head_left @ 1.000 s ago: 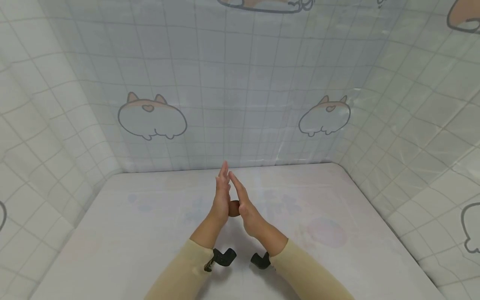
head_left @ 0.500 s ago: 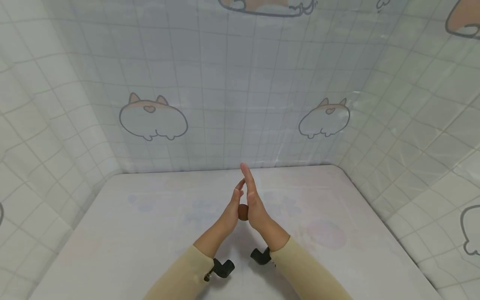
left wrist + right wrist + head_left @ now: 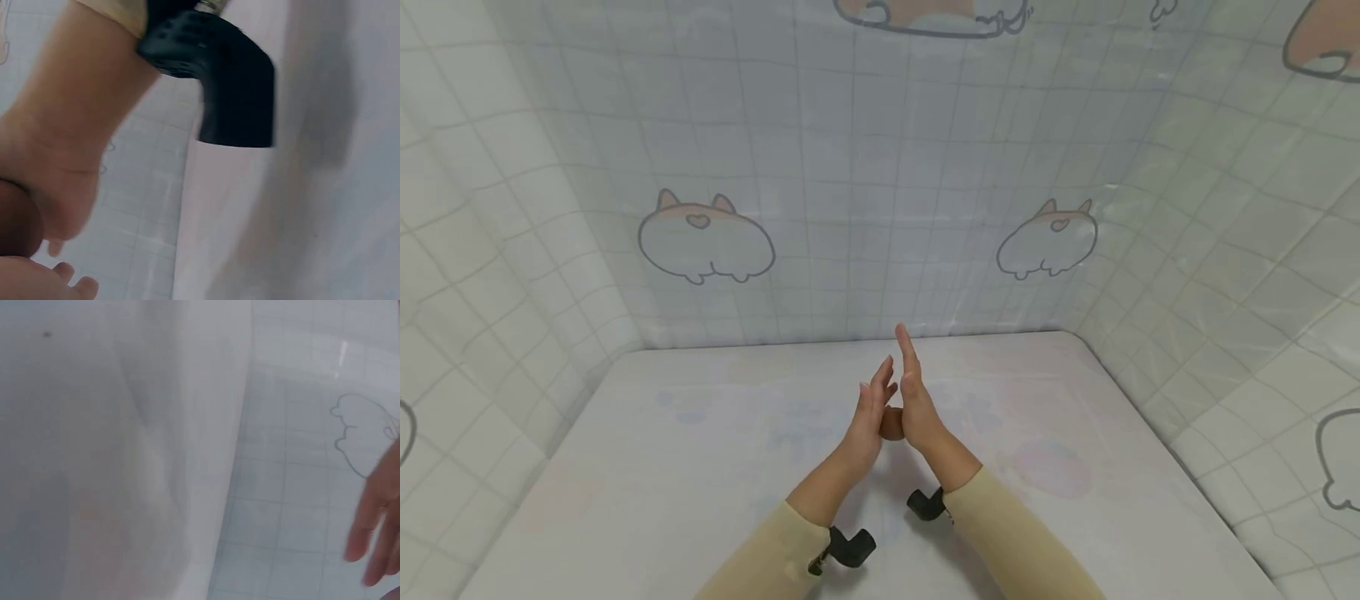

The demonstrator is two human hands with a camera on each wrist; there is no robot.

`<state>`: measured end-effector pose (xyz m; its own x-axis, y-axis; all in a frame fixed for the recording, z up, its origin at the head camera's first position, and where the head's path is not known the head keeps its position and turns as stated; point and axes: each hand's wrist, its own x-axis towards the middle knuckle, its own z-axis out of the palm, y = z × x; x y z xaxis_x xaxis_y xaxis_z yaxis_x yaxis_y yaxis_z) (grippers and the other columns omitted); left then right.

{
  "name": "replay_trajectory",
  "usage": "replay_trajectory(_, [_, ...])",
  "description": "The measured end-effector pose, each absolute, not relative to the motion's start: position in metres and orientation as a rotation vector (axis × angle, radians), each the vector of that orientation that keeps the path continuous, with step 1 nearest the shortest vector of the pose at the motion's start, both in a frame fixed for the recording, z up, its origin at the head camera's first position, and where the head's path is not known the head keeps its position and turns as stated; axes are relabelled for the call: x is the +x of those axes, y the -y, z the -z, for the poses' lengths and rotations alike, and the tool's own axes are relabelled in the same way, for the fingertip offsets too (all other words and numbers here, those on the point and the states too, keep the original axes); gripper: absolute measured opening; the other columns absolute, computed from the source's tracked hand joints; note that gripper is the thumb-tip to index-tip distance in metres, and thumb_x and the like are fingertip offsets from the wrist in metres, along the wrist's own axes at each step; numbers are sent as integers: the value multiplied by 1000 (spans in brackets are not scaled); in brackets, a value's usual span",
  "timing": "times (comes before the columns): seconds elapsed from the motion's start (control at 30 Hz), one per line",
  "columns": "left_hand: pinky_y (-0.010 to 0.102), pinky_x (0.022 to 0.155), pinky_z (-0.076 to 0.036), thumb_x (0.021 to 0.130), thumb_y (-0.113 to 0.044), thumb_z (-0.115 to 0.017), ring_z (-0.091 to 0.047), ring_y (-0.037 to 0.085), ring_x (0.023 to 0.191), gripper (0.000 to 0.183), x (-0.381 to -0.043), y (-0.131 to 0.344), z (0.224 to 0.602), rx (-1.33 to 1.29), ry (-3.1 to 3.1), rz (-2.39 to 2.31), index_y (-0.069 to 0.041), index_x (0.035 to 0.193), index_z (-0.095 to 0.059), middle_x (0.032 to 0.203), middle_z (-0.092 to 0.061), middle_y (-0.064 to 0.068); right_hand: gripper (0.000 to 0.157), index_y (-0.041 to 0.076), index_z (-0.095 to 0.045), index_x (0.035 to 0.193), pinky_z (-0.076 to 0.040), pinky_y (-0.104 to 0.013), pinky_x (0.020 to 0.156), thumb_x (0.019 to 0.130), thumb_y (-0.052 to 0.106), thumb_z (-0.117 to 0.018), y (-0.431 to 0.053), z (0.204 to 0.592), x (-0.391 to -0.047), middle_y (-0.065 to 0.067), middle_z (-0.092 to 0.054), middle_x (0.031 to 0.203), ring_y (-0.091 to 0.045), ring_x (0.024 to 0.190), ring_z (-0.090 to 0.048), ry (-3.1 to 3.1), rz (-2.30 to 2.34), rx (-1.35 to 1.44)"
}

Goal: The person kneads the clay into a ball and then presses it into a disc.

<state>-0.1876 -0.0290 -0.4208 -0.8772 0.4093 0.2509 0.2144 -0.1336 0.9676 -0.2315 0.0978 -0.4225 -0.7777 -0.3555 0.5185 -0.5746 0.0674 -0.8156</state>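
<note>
A small brown ball [image 3: 892,423], smooth and clay-like in look, lies pressed between two palms above the table. Against its left side rests my left hand [image 3: 865,425], fingers straight and slanting forward. My right hand [image 3: 921,417] presses from the other side, fingers extended and reaching farther forward. Palms face each other, with the fingertips slightly apart. The left wrist view catches the same brown ball [image 3: 17,219] at its lower left edge, held between parts of both hands. In the right wrist view only some fingers [image 3: 378,531] show at the right edge; the ball is out of sight there.
Below the hands spreads a pale table [image 3: 700,467] with faint printed patterns. Behind it hangs a white gridded sheet [image 3: 880,208] with cartoon animals, continuing along both sides. Black angled mounts [image 3: 852,547] stick out from the cuffs of the cream sleeves [image 3: 775,554].
The hands have slid against each other: the left has drawn back while the right has moved forward. Together with the ball they have shifted slightly right.
</note>
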Motion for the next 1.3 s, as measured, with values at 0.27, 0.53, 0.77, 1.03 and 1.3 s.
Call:
replay_trajectory(0.27, [65,115,4,99,-64,7,1,31,153,76,-186,31,414,784,-1990,-2257,-21,162,6,167,10,3,92,34,6,161,-43,-48,91,88,86,-11,-97,434,-226,-4,2,166,-25,106,-53,2240,-1884,1056])
replay_trajectory(0.53, [69,113,3,96,-72,3,5,27,153,78,-192,30,416,744,-2130,-2268,-30,161,4,166,7,-6,93,15,7,161,-20,-68,110,94,78,-5,-85,431,-214,-9,5,167,-30,148,-19,2147,-1687,1140])
replay_trajectory(0.77, [71,112,-1,92,-78,1,8,30,152,85,-197,26,421,729,-2118,-2267,-29,161,7,167,9,1,94,4,4,159,-8,-72,111,96,74,-1,-82,428,-207,-16,2,166,-36,152,0,2077,-1566,1134])
replay_trajectory(1.03, [70,112,0,93,-75,5,5,29,153,82,-191,23,426,703,-2125,-2218,-30,161,8,167,9,3,94,17,6,161,-7,-72,111,92,80,-4,-88,419,-209,-6,6,167,-30,152,3,2138,-1672,1023])
replay_trajectory(1.3, [69,113,5,94,-74,3,-1,37,152,85,-183,22,426,773,-1995,-2276,-22,161,10,167,12,8,101,20,4,162,-9,-72,112,87,87,-8,-96,420,-224,-6,4,167,-30,152,0,2193,-1705,938])
